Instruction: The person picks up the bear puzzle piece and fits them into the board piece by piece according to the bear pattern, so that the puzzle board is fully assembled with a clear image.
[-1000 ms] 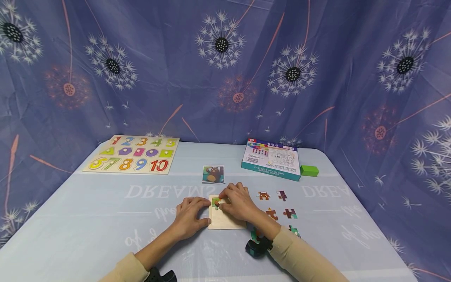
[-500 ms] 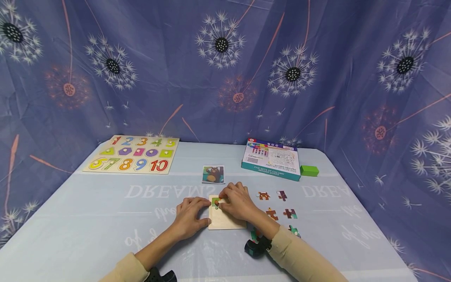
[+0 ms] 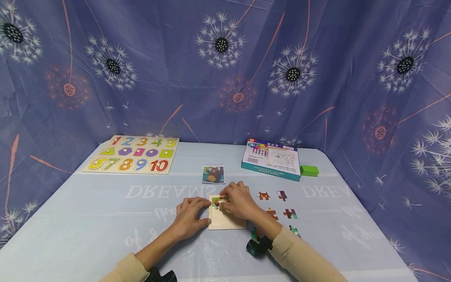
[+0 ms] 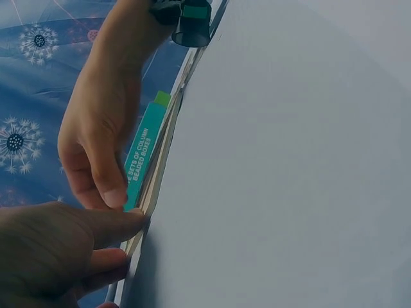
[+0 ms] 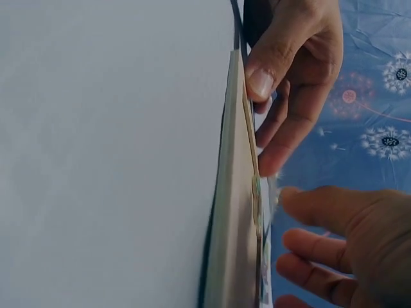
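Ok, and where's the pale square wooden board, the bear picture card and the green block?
Pale square wooden board [image 3: 226,220]: head view, bare wood nearest the person.
Small square bear picture card [image 3: 213,174]: head view, the printed bear.
Bright green rectangular block [image 3: 309,170]: head view, near its middle.

Setting as I view it: a curtained tabletop play area, whether in a home or elsewhere I cannot tell, marked by a dandelion-print curtain [image 3: 169,78] behind a lettered table [image 3: 88,219] bearing a number board [image 3: 132,157] and jigsaw pieces [image 3: 290,213].
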`<state>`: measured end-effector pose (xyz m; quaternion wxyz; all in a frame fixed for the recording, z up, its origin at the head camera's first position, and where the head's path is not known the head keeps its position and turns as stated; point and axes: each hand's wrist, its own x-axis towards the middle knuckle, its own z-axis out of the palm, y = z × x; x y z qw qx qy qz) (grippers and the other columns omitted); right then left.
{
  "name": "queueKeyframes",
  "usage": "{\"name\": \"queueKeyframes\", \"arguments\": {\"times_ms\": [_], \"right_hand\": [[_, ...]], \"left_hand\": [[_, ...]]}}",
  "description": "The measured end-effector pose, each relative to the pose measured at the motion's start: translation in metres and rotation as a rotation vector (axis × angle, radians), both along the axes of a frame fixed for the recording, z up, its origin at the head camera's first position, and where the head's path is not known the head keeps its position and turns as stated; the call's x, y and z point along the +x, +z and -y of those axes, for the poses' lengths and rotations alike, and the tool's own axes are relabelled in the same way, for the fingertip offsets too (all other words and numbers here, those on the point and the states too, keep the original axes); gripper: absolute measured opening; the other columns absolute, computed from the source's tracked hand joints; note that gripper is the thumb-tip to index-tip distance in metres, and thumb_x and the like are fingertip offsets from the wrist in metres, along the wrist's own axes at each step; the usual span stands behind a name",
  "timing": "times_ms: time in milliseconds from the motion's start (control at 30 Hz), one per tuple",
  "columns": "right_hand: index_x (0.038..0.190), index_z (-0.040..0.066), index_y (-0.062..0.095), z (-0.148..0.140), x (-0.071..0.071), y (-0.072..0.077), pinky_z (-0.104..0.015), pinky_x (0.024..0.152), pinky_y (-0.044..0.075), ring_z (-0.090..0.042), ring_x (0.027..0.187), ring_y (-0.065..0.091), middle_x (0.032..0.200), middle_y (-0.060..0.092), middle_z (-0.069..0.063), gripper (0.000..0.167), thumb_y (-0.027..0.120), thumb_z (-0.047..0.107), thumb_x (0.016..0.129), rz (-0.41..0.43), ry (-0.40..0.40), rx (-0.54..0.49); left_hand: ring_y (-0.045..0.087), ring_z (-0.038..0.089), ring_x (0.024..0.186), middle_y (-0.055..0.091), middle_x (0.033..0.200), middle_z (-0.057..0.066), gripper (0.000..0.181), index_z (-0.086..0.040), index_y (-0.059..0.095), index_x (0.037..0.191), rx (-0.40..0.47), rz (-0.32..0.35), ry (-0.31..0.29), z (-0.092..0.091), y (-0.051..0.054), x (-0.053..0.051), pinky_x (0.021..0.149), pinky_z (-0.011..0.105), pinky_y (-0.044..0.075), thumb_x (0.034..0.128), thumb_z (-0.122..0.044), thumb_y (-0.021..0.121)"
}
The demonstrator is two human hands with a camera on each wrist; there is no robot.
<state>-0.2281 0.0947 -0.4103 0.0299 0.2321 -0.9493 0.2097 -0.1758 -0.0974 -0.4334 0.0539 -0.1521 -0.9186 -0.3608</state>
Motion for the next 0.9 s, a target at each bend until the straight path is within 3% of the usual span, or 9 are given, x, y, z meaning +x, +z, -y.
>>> {"name": "queueKeyframes", "arguments": {"times_ms": [333,600,900], "right_hand": [[0.103,0.013,0.069,-0.017,0.000,0.015,-0.041,0.085,0.032,-0.020,0.094,0.045,0.097,0.061,0.000,0.029,0.073,0.027,0.079,0.010,-0.013,-0.102],[0.105,0.012,0.069,-0.039,-0.002,0.019,-0.044,0.089,0.032,-0.021,0.097,0.045,0.099,0.061,0.001,0.030,0.074,0.027,0.079,0.010,-0.065,-0.120],[0.108,0.011,0.067,-0.068,-0.005,0.019,-0.044,0.089,0.032,-0.022,0.099,0.044,0.103,0.061,-0.001,0.033,0.073,0.027,0.080,-0.012,-0.071,-0.098]], "left_hand": [[0.042,0.026,0.115,0.061,0.119,0.001,0.040,-0.010,0.065,0.112,-0.005,0.000,0.003,0.000,0.000,0.000,0.095,0.054,0.023,0.0729,-0.016,0.075],[0.043,0.025,0.114,0.061,0.119,0.000,0.041,-0.010,0.065,0.111,-0.011,-0.007,0.004,0.000,0.000,0.001,0.095,0.054,0.023,0.0717,-0.015,0.076],[0.043,0.024,0.113,0.061,0.118,0.002,0.041,-0.009,0.065,0.111,-0.002,-0.005,0.001,-0.001,0.000,0.001,0.094,0.053,0.023,0.0714,-0.014,0.076]]}}
